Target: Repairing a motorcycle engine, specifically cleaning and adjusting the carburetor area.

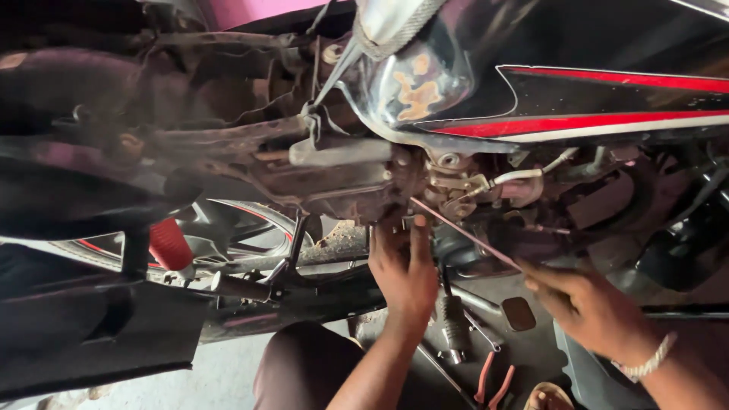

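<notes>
I look at the underside and side of a motorcycle engine (357, 178), dirty and dark. My left hand (402, 269) reaches up under the engine case, with its fingers pressed against the metal near a bolt area. My right hand (588, 304), with a silver bracelet on the wrist, pinches the lower end of a thin metal rod (463, 234). The rod slants up to the left and its tip reaches the engine beside my left hand. A black fuel tank (577, 83) with red and white stripes sits above.
A rear wheel with a red shock spring (168, 244) is at the left. A footpeg (454, 315) and brake pedal (519, 313) stick out below the engine. Red-handled pliers (493, 383) and a spanner (480, 330) lie on the concrete floor. My knee (304, 364) is at the bottom.
</notes>
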